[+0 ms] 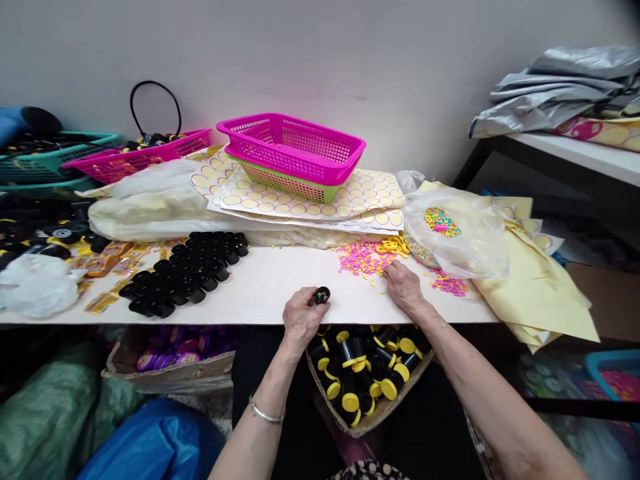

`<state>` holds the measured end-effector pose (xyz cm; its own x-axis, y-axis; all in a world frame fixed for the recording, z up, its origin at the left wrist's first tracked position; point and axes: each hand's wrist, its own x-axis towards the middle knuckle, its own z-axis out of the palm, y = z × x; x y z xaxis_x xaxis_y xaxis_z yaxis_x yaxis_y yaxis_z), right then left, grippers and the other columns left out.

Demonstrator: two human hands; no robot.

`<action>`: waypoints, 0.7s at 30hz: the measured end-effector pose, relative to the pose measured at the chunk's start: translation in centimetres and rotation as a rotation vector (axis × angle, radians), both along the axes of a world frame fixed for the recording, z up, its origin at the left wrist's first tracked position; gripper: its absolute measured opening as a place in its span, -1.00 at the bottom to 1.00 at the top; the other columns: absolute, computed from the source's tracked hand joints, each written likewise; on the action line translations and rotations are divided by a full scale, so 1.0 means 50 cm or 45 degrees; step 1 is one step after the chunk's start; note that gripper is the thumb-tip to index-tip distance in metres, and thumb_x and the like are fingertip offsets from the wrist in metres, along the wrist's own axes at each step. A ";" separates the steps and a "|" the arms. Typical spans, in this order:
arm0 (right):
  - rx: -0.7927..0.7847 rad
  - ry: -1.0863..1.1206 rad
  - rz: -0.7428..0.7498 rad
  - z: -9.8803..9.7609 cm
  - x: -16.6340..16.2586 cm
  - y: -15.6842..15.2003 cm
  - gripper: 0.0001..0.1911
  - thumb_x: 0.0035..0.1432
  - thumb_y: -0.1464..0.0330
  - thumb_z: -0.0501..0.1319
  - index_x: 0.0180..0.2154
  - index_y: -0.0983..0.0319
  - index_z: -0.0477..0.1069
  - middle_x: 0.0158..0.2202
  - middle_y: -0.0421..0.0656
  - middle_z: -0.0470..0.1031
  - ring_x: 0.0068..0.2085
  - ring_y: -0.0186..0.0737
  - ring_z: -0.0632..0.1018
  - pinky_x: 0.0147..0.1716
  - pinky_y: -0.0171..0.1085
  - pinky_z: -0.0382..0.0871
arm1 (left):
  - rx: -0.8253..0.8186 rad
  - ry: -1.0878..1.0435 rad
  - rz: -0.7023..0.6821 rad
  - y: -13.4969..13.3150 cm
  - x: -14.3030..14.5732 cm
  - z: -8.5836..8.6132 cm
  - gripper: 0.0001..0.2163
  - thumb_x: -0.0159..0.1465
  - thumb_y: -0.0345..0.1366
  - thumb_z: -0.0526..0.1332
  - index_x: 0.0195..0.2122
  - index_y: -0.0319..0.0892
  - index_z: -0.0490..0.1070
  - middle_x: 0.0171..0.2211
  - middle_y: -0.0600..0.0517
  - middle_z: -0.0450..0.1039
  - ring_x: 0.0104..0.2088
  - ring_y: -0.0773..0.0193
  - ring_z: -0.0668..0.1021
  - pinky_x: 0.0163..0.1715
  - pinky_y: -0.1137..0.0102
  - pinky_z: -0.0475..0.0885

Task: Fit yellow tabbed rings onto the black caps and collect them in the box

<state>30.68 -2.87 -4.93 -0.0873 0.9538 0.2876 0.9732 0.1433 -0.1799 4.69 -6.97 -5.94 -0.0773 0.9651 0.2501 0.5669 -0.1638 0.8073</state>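
Observation:
My left hand (300, 315) is closed round a small black canister (323, 295) at the front edge of the white tabletop. The canister's mouth faces up, and a few coloured bits show inside it. Farther right, my right hand (403, 285) has its fingertips drawn together at the edge of a pile of pink and yellow candy-like pieces (363, 259). What those fingers hold, if anything, is hidden. Some yellow ring-shaped pieces (393, 245) lie just behind that hand. Rows of black canisters (187, 270) stand on the table to the left.
Below the table edge, a cardboard box (373, 427) holds black canisters with yellow lids. A pink basket (300, 167) rests in a green one on printed sheets (373, 193). A plastic bag of coloured pieces (470, 233) lies right. Purple items fill another box (170, 380).

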 end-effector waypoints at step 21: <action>-0.293 0.470 -0.174 0.021 0.062 -0.005 -0.81 -0.08 0.41 0.06 -0.56 0.27 0.43 -0.57 -0.18 0.42 -0.47 -0.28 0.40 -0.48 -0.34 0.17 | 0.067 0.234 0.001 -0.007 0.007 0.017 -0.78 0.06 -0.23 0.22 -0.25 -0.10 0.41 -0.33 0.09 0.43 -0.34 0.32 0.43 -0.35 0.46 0.31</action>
